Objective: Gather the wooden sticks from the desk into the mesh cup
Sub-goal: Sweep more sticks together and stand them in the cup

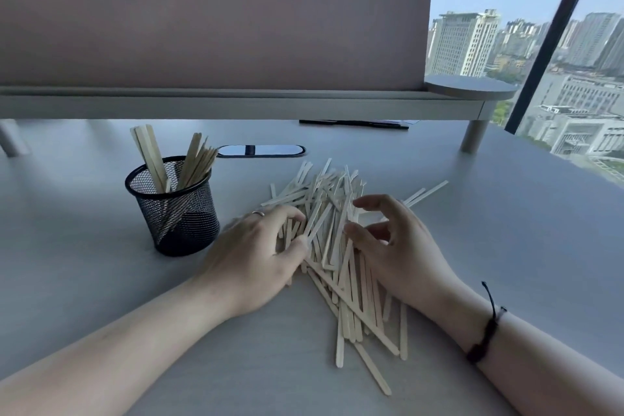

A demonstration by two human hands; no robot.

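Observation:
A loose pile of pale wooden sticks lies on the grey desk, spreading from the middle toward the near edge. To its left stands a black mesh cup with several sticks upright inside. My left hand rests on the pile's left side, fingers curled around a few sticks. On the right side my right hand hovers over the pile, thumb and fingers apart, fingertips touching the sticks.
A raised shelf with a pink fabric screen runs across the back of the desk. An oval cable port sits behind the cup. A dark pen-like object lies under the shelf. Windows are to the right.

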